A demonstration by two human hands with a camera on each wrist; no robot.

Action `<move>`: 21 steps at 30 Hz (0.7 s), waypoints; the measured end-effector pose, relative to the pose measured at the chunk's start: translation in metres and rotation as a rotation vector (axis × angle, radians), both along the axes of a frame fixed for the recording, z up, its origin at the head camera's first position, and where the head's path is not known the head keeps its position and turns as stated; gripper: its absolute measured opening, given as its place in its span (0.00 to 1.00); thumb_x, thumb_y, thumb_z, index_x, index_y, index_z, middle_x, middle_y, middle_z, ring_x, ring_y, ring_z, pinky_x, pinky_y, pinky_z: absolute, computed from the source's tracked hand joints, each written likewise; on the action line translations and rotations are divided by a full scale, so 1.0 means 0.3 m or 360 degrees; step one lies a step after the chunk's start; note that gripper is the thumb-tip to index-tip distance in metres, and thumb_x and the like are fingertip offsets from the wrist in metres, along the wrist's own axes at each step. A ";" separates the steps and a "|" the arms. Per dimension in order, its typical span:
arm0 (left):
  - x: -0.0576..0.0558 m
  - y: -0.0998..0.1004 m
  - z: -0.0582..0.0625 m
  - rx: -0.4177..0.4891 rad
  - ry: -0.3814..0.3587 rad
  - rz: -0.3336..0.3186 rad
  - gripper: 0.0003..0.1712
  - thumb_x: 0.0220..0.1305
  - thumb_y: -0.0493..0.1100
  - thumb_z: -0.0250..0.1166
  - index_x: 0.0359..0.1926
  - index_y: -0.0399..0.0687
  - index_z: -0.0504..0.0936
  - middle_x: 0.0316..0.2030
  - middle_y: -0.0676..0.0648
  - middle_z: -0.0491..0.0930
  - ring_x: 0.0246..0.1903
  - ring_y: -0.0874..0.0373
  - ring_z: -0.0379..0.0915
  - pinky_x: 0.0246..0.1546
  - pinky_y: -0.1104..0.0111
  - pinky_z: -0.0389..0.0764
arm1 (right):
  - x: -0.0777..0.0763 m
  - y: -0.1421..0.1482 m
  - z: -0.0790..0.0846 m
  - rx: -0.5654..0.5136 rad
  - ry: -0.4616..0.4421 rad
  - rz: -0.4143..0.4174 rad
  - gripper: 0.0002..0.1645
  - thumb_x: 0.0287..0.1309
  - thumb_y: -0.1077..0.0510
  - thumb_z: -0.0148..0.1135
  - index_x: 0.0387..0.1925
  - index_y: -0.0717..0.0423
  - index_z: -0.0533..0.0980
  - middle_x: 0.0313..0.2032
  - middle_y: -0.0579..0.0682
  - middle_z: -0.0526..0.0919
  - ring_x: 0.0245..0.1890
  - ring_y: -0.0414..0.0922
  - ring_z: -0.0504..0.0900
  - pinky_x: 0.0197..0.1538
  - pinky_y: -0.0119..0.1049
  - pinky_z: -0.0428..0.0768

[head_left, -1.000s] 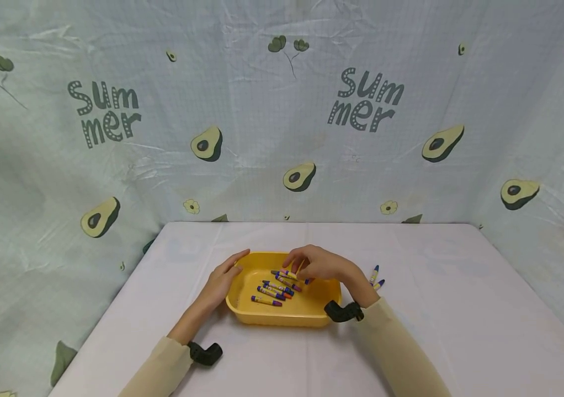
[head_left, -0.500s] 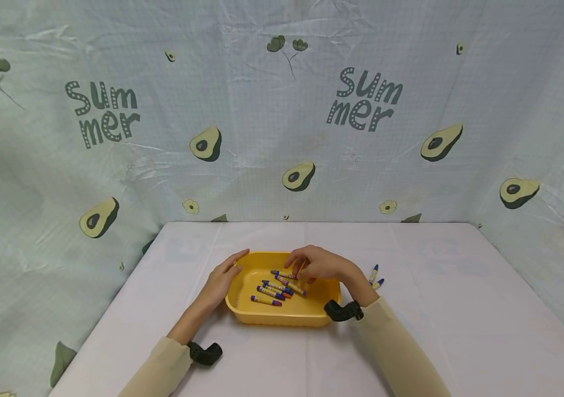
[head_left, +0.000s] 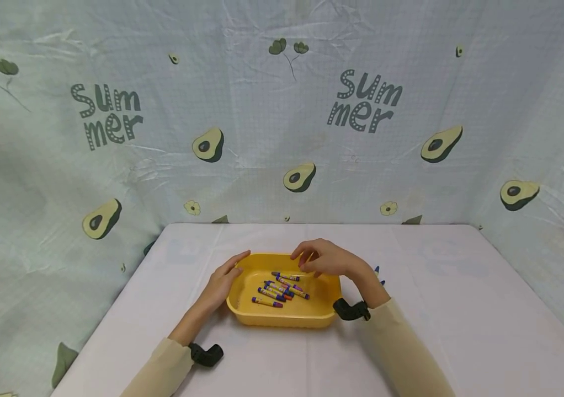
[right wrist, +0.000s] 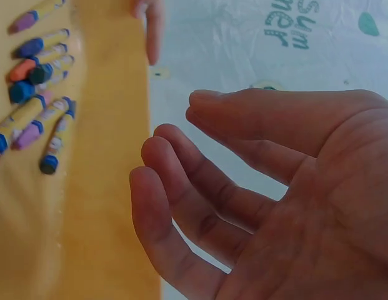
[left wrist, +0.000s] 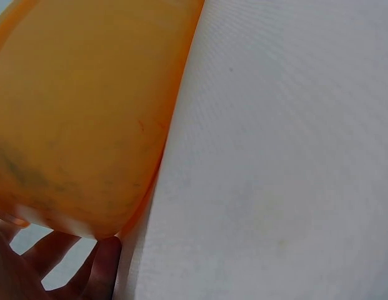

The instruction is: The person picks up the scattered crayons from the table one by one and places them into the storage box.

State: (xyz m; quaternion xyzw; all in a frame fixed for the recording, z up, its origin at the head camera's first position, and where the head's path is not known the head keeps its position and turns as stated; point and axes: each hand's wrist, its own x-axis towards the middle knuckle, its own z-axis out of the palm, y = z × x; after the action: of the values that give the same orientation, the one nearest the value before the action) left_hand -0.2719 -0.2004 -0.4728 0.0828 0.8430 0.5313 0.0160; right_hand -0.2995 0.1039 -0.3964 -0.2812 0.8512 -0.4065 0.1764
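A yellow tray [head_left: 282, 320] holds several crayons [head_left: 267, 302] in blue-and-yellow wrappers, some overlapping near its middle. At the tray's left end my left hand [head_left: 216, 288] grips the rim, thumb over the edge; in the left wrist view its fingers [left wrist: 106, 265] press the outside of the translucent wall. My right hand [head_left: 329, 259] is over the tray's right back part, holding nothing. The right wrist view shows its fingers [right wrist: 150, 206] loosely bent, thumb apart from them, with the crayons below and beyond. One crayon [head_left: 298, 293] lies slanted at the right side of the group.
Two more crayons [head_left: 377, 270] lie on the table to the tray's right, partly hidden behind my right forearm. A pale cloth covers the table [head_left: 461, 320]. Behind it hangs a curtain [head_left: 262, 110] printed with avocados.
My right hand has let go of a crayon, which now lies in the tray, and has risen back and to the right. The left hand stays on the rim.
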 end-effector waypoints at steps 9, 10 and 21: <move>0.003 0.005 -0.007 0.0013 -0.0028 0.0003 0.28 0.80 0.43 0.44 0.77 0.57 0.67 0.79 0.43 0.62 0.80 0.41 0.51 0.80 0.43 0.51 | 0.009 0.133 0.042 -0.0031 0.0089 -0.0138 0.17 0.69 0.60 0.62 0.56 0.58 0.80 0.45 0.57 0.84 0.44 0.59 0.83 0.44 0.42 0.89; 0.004 0.005 -0.005 0.0009 -0.0030 0.0011 0.28 0.80 0.43 0.44 0.77 0.57 0.67 0.79 0.43 0.62 0.80 0.41 0.51 0.80 0.43 0.51 | 0.009 0.150 0.040 -0.0023 0.0104 -0.0153 0.17 0.69 0.59 0.62 0.56 0.57 0.81 0.45 0.57 0.84 0.43 0.57 0.84 0.43 0.41 0.89; 0.002 -0.005 0.000 0.0010 -0.0046 0.0019 0.28 0.80 0.43 0.44 0.77 0.58 0.67 0.79 0.44 0.62 0.80 0.41 0.51 0.80 0.43 0.52 | 0.025 0.395 -0.011 0.0117 0.0086 -0.0370 0.18 0.70 0.58 0.61 0.57 0.60 0.78 0.45 0.55 0.83 0.44 0.56 0.82 0.43 0.41 0.88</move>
State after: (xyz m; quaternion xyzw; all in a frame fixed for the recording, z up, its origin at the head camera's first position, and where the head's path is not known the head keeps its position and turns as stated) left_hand -0.2714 -0.2018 -0.4730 0.0702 0.8414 0.5352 0.0247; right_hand -0.2918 0.2223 -0.3997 -0.1849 0.8969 -0.3849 0.1152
